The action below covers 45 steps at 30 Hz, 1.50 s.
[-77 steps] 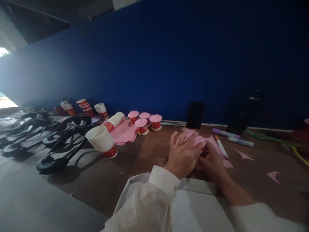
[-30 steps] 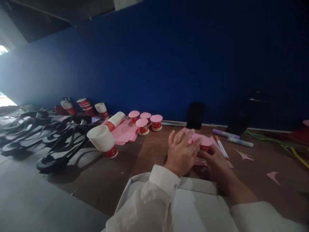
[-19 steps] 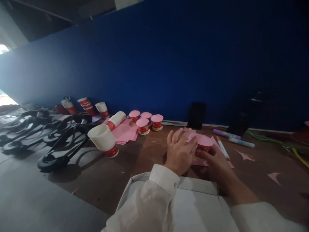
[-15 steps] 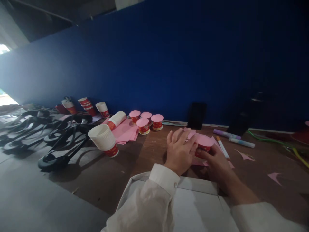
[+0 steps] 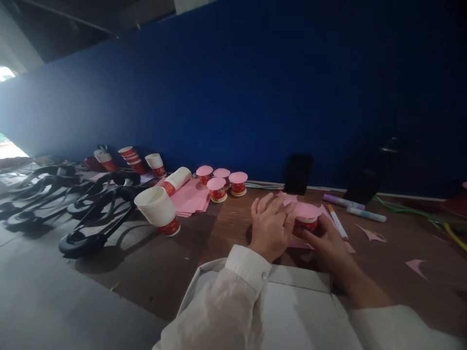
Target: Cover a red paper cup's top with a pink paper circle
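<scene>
An upside-down red paper cup (image 5: pixel 305 224) with a round pink paper disc (image 5: pixel 307 210) on top stands between my hands, over pink paper. My left hand (image 5: pixel 270 227) is closed against the cup's left side, its fingers bent and its thumb by the disc's edge. On the right side, my right hand (image 5: pixel 326 239) grips the cup low down, thumb in front. The fingers behind the cup are hidden. Pink paper scraps (image 5: pixel 288 197) lie just behind the left fingers.
Several disc-topped cups (image 5: pixel 218 193) stand beside pink sheets (image 5: pixel 191 197). Farther left are a stack of paper cups (image 5: pixel 158 214) and black headsets (image 5: pixel 85 243). Markers (image 5: pixel 343 201) and a phone-like black slab (image 5: pixel 298 174) lie behind my hands. A white box (image 5: pixel 299 311) sits in front.
My left fingers have drawn closer together and bent more around the cup's side. The cup and disc have shifted slightly left, with my right hand still on the cup.
</scene>
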Each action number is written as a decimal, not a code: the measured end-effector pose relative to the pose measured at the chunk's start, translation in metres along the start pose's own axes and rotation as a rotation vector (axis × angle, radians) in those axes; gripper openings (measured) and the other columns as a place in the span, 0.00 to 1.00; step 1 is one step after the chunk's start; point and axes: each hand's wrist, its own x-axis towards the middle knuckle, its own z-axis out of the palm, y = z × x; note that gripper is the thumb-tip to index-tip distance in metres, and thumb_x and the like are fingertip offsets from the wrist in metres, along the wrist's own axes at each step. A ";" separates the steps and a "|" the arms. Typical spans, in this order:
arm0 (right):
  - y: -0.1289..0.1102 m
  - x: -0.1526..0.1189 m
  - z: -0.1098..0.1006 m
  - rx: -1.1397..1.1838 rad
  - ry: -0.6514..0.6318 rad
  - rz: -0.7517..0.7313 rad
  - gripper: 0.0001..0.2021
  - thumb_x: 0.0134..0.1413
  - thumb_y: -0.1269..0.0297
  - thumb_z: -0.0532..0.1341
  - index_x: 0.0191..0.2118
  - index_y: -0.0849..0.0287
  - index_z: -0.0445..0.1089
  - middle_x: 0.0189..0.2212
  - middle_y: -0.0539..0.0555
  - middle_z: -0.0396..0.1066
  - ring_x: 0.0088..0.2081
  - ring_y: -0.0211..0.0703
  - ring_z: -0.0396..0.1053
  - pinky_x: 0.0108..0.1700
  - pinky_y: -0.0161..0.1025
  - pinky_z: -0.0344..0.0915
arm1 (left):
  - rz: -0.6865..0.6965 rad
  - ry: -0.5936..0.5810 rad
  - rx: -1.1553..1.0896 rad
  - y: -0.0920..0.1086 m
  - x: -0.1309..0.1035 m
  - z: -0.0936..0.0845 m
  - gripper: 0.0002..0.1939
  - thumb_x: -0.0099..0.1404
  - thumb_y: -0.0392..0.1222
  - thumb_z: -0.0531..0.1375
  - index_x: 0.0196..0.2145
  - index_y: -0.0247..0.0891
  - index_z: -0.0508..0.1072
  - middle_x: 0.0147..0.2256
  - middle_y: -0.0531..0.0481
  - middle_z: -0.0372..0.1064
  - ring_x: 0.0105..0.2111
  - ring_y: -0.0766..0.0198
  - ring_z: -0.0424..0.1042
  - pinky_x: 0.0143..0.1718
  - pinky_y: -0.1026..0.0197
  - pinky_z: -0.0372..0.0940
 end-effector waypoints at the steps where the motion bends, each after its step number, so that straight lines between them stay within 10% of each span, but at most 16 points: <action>1: 0.001 0.000 0.000 -0.004 -0.006 0.004 0.29 0.41 0.52 0.74 0.50 0.52 0.70 0.39 0.51 0.77 0.41 0.49 0.74 0.45 0.45 0.71 | 0.001 0.003 0.001 0.000 0.000 0.001 0.19 0.75 0.48 0.50 0.56 0.51 0.74 0.62 0.54 0.67 0.65 0.54 0.58 0.67 0.41 0.50; 18: -0.002 -0.002 0.002 0.021 0.000 0.016 0.31 0.41 0.51 0.74 0.52 0.54 0.70 0.44 0.55 0.78 0.46 0.51 0.74 0.49 0.46 0.70 | 0.066 0.056 0.029 -0.004 -0.003 0.003 0.18 0.74 0.47 0.54 0.57 0.53 0.74 0.60 0.54 0.70 0.64 0.55 0.60 0.67 0.43 0.51; 31: 0.004 0.006 0.001 -0.330 0.015 0.053 0.27 0.37 0.47 0.73 0.43 0.55 0.72 0.34 0.55 0.79 0.36 0.53 0.75 0.37 0.45 0.70 | 0.119 -0.132 -0.139 -0.022 0.000 0.008 0.18 0.74 0.44 0.53 0.55 0.38 0.75 0.56 0.45 0.74 0.55 0.59 0.73 0.58 0.54 0.68; 39: 0.007 0.007 -0.004 -0.330 0.025 0.015 0.42 0.32 0.48 0.76 0.57 0.54 0.69 0.48 0.58 0.77 0.48 0.58 0.74 0.51 0.52 0.70 | 0.081 -0.160 -0.139 -0.024 -0.001 0.007 0.18 0.74 0.44 0.54 0.56 0.40 0.74 0.57 0.46 0.74 0.56 0.60 0.72 0.60 0.54 0.67; 45: -0.004 0.007 -0.015 -0.144 0.162 0.072 0.29 0.51 0.40 0.66 0.55 0.50 0.71 0.46 0.57 0.76 0.43 0.52 0.76 0.41 0.45 0.74 | 0.084 -0.180 -0.133 -0.025 -0.001 0.008 0.17 0.73 0.44 0.54 0.56 0.41 0.74 0.57 0.46 0.73 0.57 0.60 0.72 0.60 0.53 0.67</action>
